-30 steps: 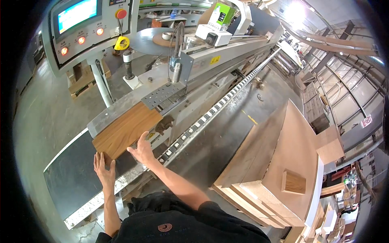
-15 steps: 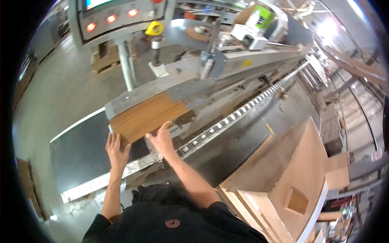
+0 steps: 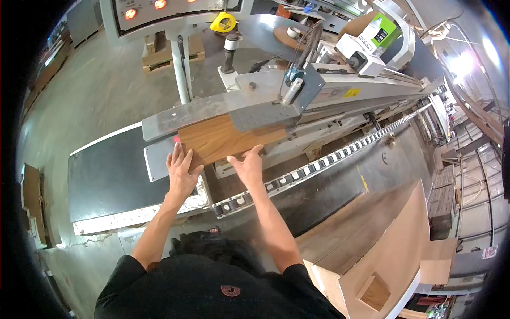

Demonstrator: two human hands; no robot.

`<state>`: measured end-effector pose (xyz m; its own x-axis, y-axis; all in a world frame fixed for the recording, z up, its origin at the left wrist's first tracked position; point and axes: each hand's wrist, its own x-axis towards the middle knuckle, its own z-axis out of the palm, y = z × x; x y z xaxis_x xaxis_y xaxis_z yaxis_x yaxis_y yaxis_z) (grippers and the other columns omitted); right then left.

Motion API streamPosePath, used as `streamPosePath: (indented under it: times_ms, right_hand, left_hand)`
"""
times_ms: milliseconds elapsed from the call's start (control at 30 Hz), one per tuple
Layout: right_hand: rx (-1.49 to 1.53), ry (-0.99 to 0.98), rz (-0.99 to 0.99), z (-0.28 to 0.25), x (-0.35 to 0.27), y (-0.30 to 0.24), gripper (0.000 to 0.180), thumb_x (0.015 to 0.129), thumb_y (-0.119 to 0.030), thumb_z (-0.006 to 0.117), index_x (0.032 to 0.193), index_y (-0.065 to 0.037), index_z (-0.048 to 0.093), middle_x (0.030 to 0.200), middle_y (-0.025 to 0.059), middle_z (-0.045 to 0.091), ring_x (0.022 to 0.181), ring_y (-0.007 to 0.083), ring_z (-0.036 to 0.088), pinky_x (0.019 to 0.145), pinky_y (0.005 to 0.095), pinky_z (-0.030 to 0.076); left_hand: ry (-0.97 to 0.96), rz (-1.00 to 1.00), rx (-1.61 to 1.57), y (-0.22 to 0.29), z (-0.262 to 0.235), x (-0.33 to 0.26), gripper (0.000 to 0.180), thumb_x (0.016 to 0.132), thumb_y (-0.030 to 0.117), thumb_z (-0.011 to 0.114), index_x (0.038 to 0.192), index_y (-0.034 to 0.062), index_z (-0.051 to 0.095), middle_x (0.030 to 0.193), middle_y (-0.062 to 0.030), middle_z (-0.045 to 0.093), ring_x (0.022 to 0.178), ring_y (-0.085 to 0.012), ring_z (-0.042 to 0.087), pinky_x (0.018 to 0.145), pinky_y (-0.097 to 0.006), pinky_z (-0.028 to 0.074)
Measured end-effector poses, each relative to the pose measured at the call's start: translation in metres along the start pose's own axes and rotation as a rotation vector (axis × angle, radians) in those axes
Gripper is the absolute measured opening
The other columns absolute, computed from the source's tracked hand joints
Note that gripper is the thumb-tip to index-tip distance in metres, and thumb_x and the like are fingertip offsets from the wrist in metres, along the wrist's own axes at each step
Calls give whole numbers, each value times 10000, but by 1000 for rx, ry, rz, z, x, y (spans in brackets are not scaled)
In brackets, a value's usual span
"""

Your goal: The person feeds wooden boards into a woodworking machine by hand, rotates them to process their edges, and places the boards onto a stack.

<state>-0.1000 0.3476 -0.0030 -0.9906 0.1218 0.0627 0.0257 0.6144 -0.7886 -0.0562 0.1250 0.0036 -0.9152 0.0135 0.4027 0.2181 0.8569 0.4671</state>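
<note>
A brown wood-grain board lies flat on the machine's feed ledge, its right part passing under a grey metal plate. My left hand is at the board's left end, fingers stretched and touching it at the near corner. At the near long edge is my right hand, thumb and index finger apart against the edge; its other fingers are partly hidden. Neither hand is wrapped round the board. A grey metal guide runs along the far edge, and a thin light plate sticks out left of the board.
A black-topped table stands at left. A roller chain track runs away to the right. Beyond the board are a control panel, yellow tape measure and edging reel. A large cardboard box stands at lower right.
The board has moved right along the guide, farther under the grey plate, and both hands have moved with it. More of the thin light plate shows at left. The view has shifted too.
</note>
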Motion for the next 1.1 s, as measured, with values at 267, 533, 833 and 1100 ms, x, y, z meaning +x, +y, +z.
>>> streamPosePath:
  times_ms: [267, 533, 833, 1100]
  right_hand:
    - [35, 39, -89, -25, 40, 52, 1076, 732, -283, 849, 1311, 315, 167, 916, 227, 703, 898, 323, 700, 775, 355, 541]
    - [35, 71, 47, -98, 58, 79, 1045, 758, -373, 829, 1419, 188, 246, 1025, 256, 672, 930, 324, 670, 832, 397, 534]
    - [294, 513, -150, -170, -55, 112, 678, 851, -265, 754, 1398, 13, 465, 1002, 165, 658, 818, 225, 632, 694, 335, 526]
    - [-149, 1445, 516, -368, -368, 257, 278, 855, -270, 737, 965, -29, 650, 806, 56, 634, 762, 179, 609, 694, 336, 504]
  left_hand:
    - [24, 34, 47, 35, 43, 25, 569, 748, 211, 790, 1228, -34, 608, 1385, -348, 465, 1414, -429, 320, 1137, -541, 237]
    - [90, 133, -9, 81, 99, 50, 541, 748, 237, 793, 1206, -5, 636, 1354, -317, 510, 1388, -429, 360, 1123, -531, 276]
    - [44, 212, 66, 104, 165, 104, 454, 817, 342, 747, 1148, 35, 701, 1121, -205, 687, 1043, -398, 626, 978, -474, 442]
    - [-189, 180, 87, 138, 231, 146, 519, 874, 305, 677, 1314, 42, 597, 1273, -278, 594, 1215, -454, 510, 1036, -496, 393]
